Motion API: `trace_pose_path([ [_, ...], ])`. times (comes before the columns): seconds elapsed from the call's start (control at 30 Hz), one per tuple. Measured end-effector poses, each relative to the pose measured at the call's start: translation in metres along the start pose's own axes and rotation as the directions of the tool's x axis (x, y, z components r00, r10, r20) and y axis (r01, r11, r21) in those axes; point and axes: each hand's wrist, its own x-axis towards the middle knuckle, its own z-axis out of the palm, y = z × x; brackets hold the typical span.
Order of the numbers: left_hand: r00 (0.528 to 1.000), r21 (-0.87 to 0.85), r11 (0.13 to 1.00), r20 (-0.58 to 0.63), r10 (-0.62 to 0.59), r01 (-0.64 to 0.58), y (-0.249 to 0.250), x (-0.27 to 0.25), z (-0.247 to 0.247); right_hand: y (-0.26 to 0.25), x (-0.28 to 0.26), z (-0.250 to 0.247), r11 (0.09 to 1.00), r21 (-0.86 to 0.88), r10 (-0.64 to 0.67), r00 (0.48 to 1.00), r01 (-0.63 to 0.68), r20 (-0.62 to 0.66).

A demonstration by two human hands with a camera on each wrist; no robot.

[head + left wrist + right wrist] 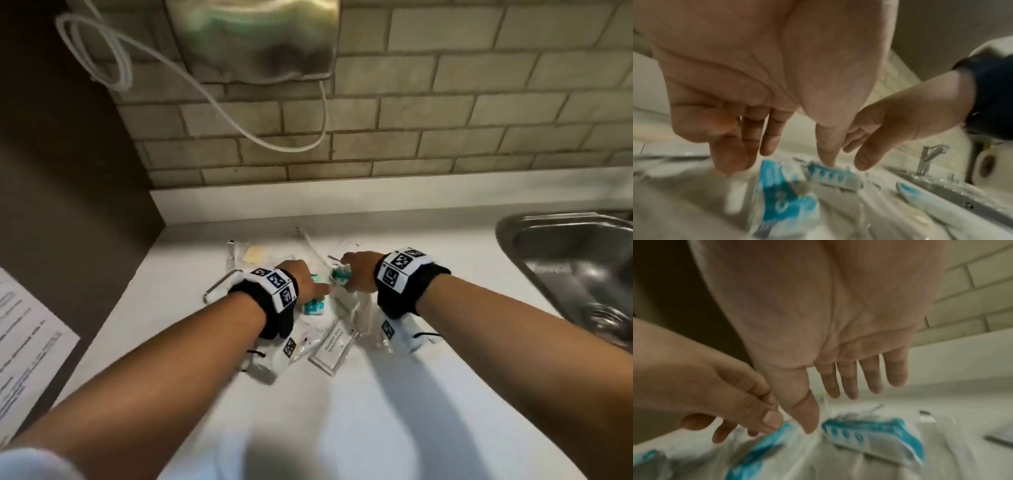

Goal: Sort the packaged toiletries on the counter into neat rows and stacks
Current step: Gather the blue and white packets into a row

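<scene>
Your left hand (pixel 303 279) and right hand (pixel 356 270) hover close together over the heap of packets (pixel 322 308) near the back left corner of the surface (pixel 342 411). Both grips are wide, fingers relaxed and holding nothing. A blue-and-white packet (pixel 785 199) lies just below your left fingers (pixel 729 154); a second blue-and-white packet (pixel 873 439) lies under your right thumb (pixel 805 415), whether touching is unclear. The sink (pixel 565 260) sits at the right edge.

wall: beige brick tile (pixel 445 113) — counter: white (pixel 342 411) — steel sink (pixel 561 253) at right
</scene>
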Motion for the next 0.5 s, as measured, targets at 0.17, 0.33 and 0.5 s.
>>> trace_pose_path([
  [0.17, 0.993, -0.094, 0.989, 0.038, -0.114, 0.117, 0.001, 0.019, 0.015, 0.005, 0.026, 0.018, 1.000, -0.001, 0.019, 0.999, -0.019, 0.033],
  [0.33, 0.993, -0.148, 0.982, 0.045, -0.108, 0.114, 0.014, 0.027, 0.004, 0.009, 0.040, 0.018, 0.999, -0.034, 0.016, 0.999, -0.017, -0.043],
  [0.5, 0.996, -0.214, 0.974, -0.042, -0.081, 0.071, 0.018, 0.028, -0.012, 0.026, 0.019, 0.000, 0.986, 0.127, 0.122, 0.983, -0.104, -0.141],
])
